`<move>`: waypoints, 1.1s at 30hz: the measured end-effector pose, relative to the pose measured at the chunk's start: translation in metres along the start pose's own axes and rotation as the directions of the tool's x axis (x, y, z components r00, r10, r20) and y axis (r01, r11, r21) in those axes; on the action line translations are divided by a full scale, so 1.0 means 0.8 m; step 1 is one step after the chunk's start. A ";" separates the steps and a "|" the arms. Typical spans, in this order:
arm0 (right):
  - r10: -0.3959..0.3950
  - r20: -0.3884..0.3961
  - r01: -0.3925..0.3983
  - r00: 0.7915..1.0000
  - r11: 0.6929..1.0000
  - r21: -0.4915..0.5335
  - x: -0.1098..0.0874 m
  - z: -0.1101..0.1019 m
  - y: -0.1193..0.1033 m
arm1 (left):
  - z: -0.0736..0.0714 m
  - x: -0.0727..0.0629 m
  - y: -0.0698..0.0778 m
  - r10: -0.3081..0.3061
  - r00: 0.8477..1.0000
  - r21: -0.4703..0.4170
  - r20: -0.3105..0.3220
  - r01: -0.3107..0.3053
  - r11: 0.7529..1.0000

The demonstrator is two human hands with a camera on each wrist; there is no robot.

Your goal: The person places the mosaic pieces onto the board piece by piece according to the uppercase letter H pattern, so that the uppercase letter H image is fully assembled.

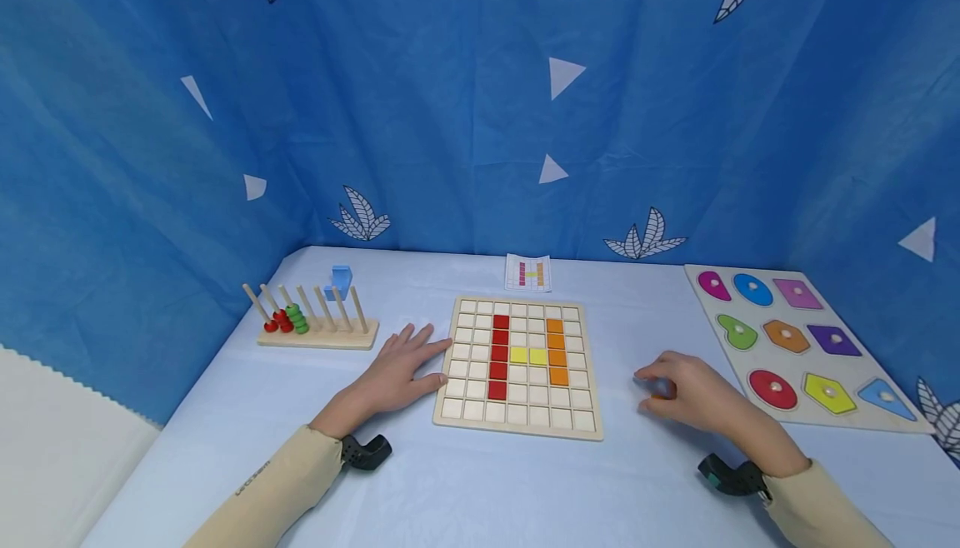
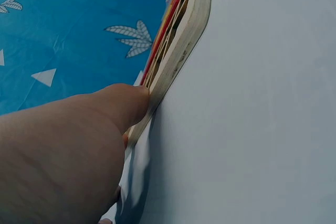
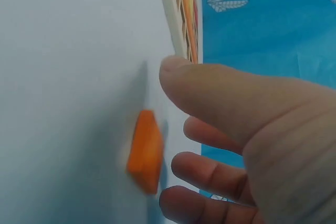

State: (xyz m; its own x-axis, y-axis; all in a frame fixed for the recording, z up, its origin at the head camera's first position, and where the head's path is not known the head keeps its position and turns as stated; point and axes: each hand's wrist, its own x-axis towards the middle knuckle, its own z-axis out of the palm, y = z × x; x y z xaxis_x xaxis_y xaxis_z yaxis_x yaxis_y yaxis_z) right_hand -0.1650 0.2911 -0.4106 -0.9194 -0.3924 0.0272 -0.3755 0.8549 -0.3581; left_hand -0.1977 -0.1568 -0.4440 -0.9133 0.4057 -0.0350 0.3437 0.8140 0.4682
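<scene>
A square wooden grid board (image 1: 517, 416) lies mid-table, holding a column of red tiles (image 1: 498, 353), two yellow tiles (image 1: 528, 356) and a column of orange tiles (image 1: 556, 353). My left hand (image 1: 397, 369) rests with fingers spread at the board's left edge; in the left wrist view its thumb (image 2: 126, 103) meets the board's side. To the right of the board, my right hand (image 1: 693, 390) is low over the table, thumb and fingers apart. Just beyond those fingertips, the right wrist view has a loose orange tile (image 3: 145, 153), slightly blurred; the hand mostly hides it from the head view.
Behind the board lies a small pattern card (image 1: 528, 273). At the left stands a peg rack (image 1: 318, 338) with red and green beads, a light-blue object (image 1: 340, 280) behind it. A shape puzzle board (image 1: 738, 373) lies at the right. Blue cloth (image 1: 480, 115) hangs behind the table.
</scene>
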 end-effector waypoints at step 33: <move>0.032 -0.012 -0.032 0.999 0.999 0.040 -0.025 0.006 0.028 | 0.004 -0.002 -0.002 0.015 1.000 0.001 -0.011 -0.015 1.000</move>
State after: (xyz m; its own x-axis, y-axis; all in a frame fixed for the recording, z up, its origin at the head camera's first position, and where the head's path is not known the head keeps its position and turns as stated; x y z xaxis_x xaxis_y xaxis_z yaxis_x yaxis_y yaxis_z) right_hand -0.1542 0.3163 -0.4233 -0.9324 -0.3605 0.0271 -0.3412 0.8528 -0.3955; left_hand -0.1960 -0.1573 -0.4477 -0.9105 0.4131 -0.0178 0.3574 0.8081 0.4682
